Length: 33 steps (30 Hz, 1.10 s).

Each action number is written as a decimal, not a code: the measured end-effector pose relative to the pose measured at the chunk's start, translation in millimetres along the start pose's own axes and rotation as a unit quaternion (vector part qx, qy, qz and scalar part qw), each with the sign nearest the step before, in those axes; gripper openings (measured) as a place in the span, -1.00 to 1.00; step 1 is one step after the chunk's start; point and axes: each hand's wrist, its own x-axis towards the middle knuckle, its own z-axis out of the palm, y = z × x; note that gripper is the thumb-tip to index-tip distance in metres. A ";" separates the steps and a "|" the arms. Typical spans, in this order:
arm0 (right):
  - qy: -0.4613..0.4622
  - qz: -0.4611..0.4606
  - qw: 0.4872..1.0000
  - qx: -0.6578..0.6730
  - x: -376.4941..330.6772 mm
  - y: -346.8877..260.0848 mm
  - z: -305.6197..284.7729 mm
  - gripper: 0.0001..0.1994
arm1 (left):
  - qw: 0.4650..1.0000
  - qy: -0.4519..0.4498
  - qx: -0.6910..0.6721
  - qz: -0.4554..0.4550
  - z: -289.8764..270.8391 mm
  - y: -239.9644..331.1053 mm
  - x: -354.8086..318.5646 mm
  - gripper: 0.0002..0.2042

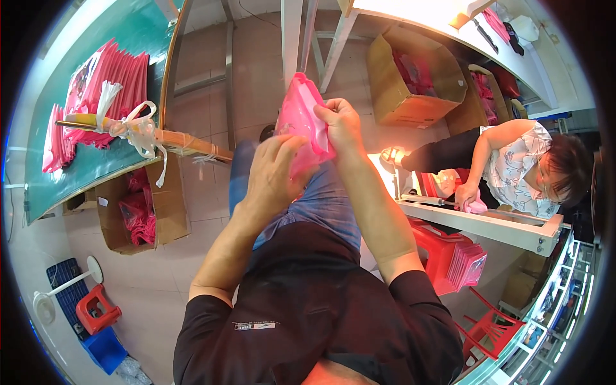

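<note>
A shiny pink plastic bag (298,122) is held up in front of me, over my lap. My right hand (341,128) pinches its right edge between thumb and fingers. At the lower left of the bag, my left hand (277,168) is closed against it, fingers bent over the plastic; the thumb is hidden. The bag's upper end stands free above both hands.
Left, a green table (138,29) carries stacked pink bags (106,90) and a stick tied with white strips (144,125). Cardboard boxes of pink items stand below it (170,218) and ahead (410,106). At right, a co-worker (523,167) handles something pink near a red stool (430,250).
</note>
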 end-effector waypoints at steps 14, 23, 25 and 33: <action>-0.186 -0.311 0.857 -0.367 -53.5 -14.0 -23.6 -0.72 | 0.999 0.024 -0.049 0.002 6.5 -22.8 4.1 -0.81; -0.199 -0.341 0.847 -0.356 -51.1 -5.8 -22.1 -0.81 | 0.998 0.022 -0.066 -0.013 3.9 -23.9 -1.3 -0.80; -0.213 -0.309 0.856 -0.354 -53.8 -5.6 -23.4 -0.84 | 0.998 0.024 -0.060 -0.013 2.7 -25.0 -0.8 -0.81; -0.209 -0.163 0.943 -0.199 -54.5 27.2 -31.7 -0.95 | 0.995 -0.003 -0.095 -0.012 6.6 -24.7 -7.6 -0.79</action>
